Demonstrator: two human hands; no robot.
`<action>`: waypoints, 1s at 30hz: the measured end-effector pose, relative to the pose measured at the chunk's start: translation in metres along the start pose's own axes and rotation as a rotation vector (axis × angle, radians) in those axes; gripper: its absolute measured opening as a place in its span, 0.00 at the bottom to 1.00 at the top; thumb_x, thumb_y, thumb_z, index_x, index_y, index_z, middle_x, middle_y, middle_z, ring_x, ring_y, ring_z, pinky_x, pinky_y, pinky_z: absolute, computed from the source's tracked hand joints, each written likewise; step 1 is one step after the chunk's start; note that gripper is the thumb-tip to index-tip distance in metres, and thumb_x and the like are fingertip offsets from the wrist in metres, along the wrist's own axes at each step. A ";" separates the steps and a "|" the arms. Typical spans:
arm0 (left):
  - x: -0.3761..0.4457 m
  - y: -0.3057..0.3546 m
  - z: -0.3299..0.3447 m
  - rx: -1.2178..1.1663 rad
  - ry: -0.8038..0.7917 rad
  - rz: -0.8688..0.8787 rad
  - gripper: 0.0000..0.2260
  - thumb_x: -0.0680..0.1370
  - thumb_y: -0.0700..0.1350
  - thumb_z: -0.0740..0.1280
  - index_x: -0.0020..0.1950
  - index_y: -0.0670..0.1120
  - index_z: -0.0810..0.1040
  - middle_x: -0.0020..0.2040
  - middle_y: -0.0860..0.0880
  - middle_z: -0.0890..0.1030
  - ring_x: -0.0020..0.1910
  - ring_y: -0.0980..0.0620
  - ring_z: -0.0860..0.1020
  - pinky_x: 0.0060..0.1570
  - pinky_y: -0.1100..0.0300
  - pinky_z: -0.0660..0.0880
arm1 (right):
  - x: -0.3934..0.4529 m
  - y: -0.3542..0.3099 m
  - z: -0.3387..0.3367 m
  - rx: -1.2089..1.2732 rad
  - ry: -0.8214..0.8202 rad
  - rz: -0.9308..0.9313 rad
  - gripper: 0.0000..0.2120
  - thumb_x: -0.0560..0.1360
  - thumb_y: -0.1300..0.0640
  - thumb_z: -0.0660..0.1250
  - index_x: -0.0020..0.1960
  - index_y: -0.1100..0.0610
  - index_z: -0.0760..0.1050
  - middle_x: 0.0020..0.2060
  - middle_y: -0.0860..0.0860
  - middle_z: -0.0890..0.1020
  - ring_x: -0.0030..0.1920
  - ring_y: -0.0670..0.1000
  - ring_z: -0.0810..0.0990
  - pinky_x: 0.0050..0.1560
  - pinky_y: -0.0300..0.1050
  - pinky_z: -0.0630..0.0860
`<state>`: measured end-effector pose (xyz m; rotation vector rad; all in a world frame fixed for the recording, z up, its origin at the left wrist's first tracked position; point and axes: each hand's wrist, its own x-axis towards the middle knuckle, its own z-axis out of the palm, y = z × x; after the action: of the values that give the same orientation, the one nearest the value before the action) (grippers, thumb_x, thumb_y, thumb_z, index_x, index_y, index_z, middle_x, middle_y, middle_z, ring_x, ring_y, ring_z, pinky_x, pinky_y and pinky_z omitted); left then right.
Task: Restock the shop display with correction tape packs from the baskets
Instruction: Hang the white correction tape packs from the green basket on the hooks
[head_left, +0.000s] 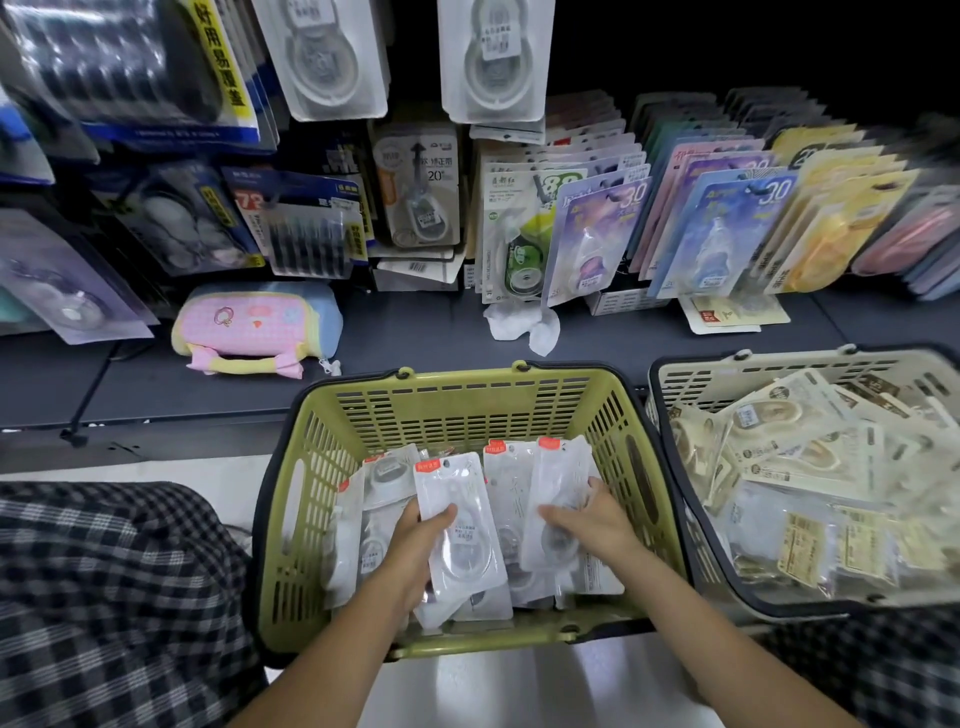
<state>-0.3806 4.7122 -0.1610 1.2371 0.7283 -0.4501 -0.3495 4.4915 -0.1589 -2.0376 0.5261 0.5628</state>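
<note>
A green basket (457, 400) in front of me holds several white correction tape packs with red tabs. My left hand (415, 551) grips one pack (462, 540) by its left edge, thumb on top. My right hand (592, 519) holds another white pack (558, 499), with its fingers wrapped round the pack's right edge. Both hands are inside the basket. The shop display (597, 228) behind it shows rows of carded correction tapes standing upright on a dark shelf.
A cream basket (727, 374) at the right is full of beige packs. A pink pouch (249, 327) and crumpled white paper (519, 322) lie on the dark shelf. More blister packs hang above. Checked fabric covers my knees at left and right.
</note>
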 end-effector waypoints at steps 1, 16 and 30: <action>0.000 0.001 -0.001 -0.012 -0.017 0.002 0.13 0.80 0.45 0.65 0.64 0.50 0.74 0.58 0.48 0.81 0.55 0.46 0.79 0.48 0.49 0.77 | -0.003 -0.010 0.000 0.021 -0.022 -0.033 0.30 0.66 0.48 0.76 0.62 0.56 0.66 0.50 0.49 0.78 0.50 0.49 0.78 0.47 0.43 0.76; 0.005 0.009 -0.019 -0.145 0.063 -0.024 0.15 0.73 0.44 0.73 0.59 0.44 0.80 0.51 0.41 0.85 0.51 0.39 0.82 0.56 0.40 0.77 | -0.004 -0.015 0.047 -0.270 -0.029 -0.188 0.24 0.75 0.52 0.68 0.68 0.60 0.68 0.63 0.55 0.76 0.64 0.55 0.74 0.62 0.46 0.71; -0.003 0.019 -0.013 -0.190 -0.091 -0.073 0.19 0.77 0.52 0.66 0.65 0.45 0.76 0.57 0.42 0.83 0.56 0.41 0.81 0.51 0.46 0.78 | -0.003 -0.060 -0.014 0.437 0.064 -0.181 0.10 0.79 0.52 0.61 0.57 0.57 0.73 0.50 0.55 0.81 0.50 0.56 0.81 0.49 0.51 0.79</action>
<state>-0.3729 4.7297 -0.1480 1.0082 0.7237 -0.4827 -0.3150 4.5085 -0.1102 -1.6664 0.4511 0.2467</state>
